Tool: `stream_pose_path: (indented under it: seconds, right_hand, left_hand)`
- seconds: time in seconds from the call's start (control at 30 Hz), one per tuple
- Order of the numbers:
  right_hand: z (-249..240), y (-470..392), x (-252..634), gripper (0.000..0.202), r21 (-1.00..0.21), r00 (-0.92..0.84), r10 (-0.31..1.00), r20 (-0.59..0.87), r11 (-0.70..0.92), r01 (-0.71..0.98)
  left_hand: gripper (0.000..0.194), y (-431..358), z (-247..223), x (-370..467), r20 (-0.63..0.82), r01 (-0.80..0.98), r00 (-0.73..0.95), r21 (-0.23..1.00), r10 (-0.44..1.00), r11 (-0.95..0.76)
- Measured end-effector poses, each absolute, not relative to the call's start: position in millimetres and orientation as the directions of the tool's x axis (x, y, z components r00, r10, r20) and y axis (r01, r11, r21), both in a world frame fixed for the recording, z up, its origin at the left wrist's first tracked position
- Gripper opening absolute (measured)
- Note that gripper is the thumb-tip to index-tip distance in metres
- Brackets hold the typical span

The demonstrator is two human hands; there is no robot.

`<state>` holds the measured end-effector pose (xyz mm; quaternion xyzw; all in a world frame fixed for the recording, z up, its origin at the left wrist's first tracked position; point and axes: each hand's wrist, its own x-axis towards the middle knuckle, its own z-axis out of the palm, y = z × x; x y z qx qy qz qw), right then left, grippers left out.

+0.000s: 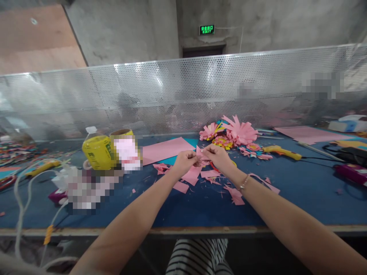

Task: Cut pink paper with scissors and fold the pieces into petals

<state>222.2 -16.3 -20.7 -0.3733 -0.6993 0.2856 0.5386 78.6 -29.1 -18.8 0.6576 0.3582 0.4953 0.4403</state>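
Between my two hands, just above the table, is a small piece of pink paper [201, 152]. The fingers of my left hand [186, 161] pinch its left side. My right hand [217, 155], with a bracelet at the wrist, pinches its right side. Cut pink paper pieces [192, 175] and thin scraps lie under and around both hands. Part of a red and yellow handle shows beneath my right hand, mostly hidden. Behind the hands sits a pile of paper flowers [240, 131] in pink, yellow and blue.
A yellow-labelled bottle [97, 151] and a tape roll [122, 133] stand to the left, near white cables [21, 191]. Pink sheets [168, 150] lie at the back. A yellow glue gun [282, 152] rests at right. A perforated metal screen [160, 95] borders the blue table [183, 214].
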Motion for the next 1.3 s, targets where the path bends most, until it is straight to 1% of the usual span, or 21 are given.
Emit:
stream_pose_path:
  seconds: [0.07, 0.13, 0.2, 0.23, 0.3, 0.37, 0.43, 0.5, 0.57, 0.63, 0.7, 0.77, 0.83, 0.9, 1.0, 1.17, 1.3]
  right_hand:
    - [-21.1, -15.6, 222.9, 0.03, -0.814, -0.11, 0.833, 0.543, 0.554, 0.175]
    - [-20.4, -14.4, 224.1, 0.032, -0.848, -0.073, 0.853, 0.517, 0.522, 0.09]
    - [-18.3, -14.1, 225.3, 0.028, -0.873, -0.073, 0.873, 0.483, 0.486, 0.032]
    - [-17.0, -14.4, 225.7, 0.024, -0.872, -0.096, 0.87, 0.483, 0.488, 0.04]
    - [-14.5, -15.8, 226.1, 0.015, -0.828, -0.159, 0.835, 0.526, 0.546, 0.125]
    - [-12.8, -17.3, 226.4, 0.008, -0.748, -0.198, 0.785, 0.587, 0.62, 0.238]
    - [-12.0, -18.4, 227.3, 0.004, -0.686, -0.198, 0.751, 0.63, 0.657, 0.311]
    - [-11.4, -19.0, 229.0, 0.005, -0.648, -0.198, 0.722, 0.663, 0.686, 0.332]
    - [-10.6, -19.8, 230.4, 0.007, -0.594, -0.234, 0.672, 0.703, 0.735, 0.325]
    - [-9.8, -20.9, 230.5, 0.009, -0.528, -0.282, 0.61, 0.74, 0.788, 0.317]
    - [-9.5, -21.8, 229.0, 0.013, -0.499, -0.282, 0.581, 0.763, 0.808, 0.314]
    - [-10.2, -21.7, 227.2, 0.019, -0.553, -0.218, 0.619, 0.754, 0.778, 0.299]
    - [-11.8, -20.3, 226.0, 0.023, -0.646, -0.165, 0.689, 0.706, 0.722, 0.247]
    - [-13.5, -18.4, 226.0, 0.018, -0.72, -0.181, 0.743, 0.645, 0.669, 0.183]
    - [-14.8, -17.0, 226.3, 0.012, -0.792, -0.233, 0.789, 0.568, 0.601, 0.106]
    - [-13.3, -20.0, 224.3, 0.013, -0.839, -0.243, 0.822, 0.516, 0.542, 0.05]
    - [-13.0, -22.2, 223.2, 0.014, -0.861, -0.243, 0.839, 0.487, 0.508, 0.029]
  left_hand:
    - [0.026, -29.9, -17.8, 79.0, 0.348, 0.056, 0.26, 0.926, 0.901, -0.374]
    - [0.026, -30.7, -16.9, 78.9, 0.353, 0.069, 0.268, 0.921, 0.896, -0.383]
    - [0.025, -30.9, -16.5, 78.6, 0.353, 0.072, 0.258, 0.921, 0.899, -0.383]
    - [0.025, -30.8, -16.6, 78.5, 0.353, 0.066, 0.247, 0.923, 0.903, -0.379]
    - [0.021, -30.2, -17.2, 78.4, 0.346, 0.036, 0.216, 0.931, 0.913, -0.362]
    - [0.017, -29.3, -18.1, 78.8, 0.321, -0.027, 0.202, 0.946, 0.925, -0.322]
    - [0.015, -28.8, -18.3, 79.2, 0.245, -0.148, 0.232, 0.965, 0.941, -0.215]
    - [0.016, -28.7, -17.7, 79.0, 0.12, -0.284, 0.277, 0.958, 0.953, -0.038]
    - [0.014, -28.9, -16.7, 78.0, 0.017, -0.356, 0.318, 0.929, 0.948, 0.103]
    - [0.009, -29.0, -16.0, 76.3, -0.008, -0.37, 0.34, 0.918, 0.941, 0.142]
    - [0.011, -28.9, -15.8, 74.5, 0.019, -0.381, 0.35, 0.916, 0.937, 0.124]
    - [0.011, -28.8, -15.5, 73.1, 0.054, -0.399, 0.329, 0.913, 0.943, 0.087]
    - [0.009, -29.0, -14.8, 72.3, 0.093, -0.405, 0.292, 0.914, 0.952, 0.035]
    - [0.011, -29.4, -13.9, 71.9, 0.121, -0.408, 0.25, 0.913, 0.961, -0.009]
    - [0.013, -29.3, -13.4, 71.8, 0.133, -0.41, 0.218, 0.912, 0.967, -0.032]
    - [0.012, -27.3, -15.7, 72.6, 0.126, -0.39, 0.257, 0.921, 0.958, -0.016]
    - [0.009, -26.9, -16.4, 73.5, 0.108, -0.358, 0.251, 0.933, 0.962, -0.011]
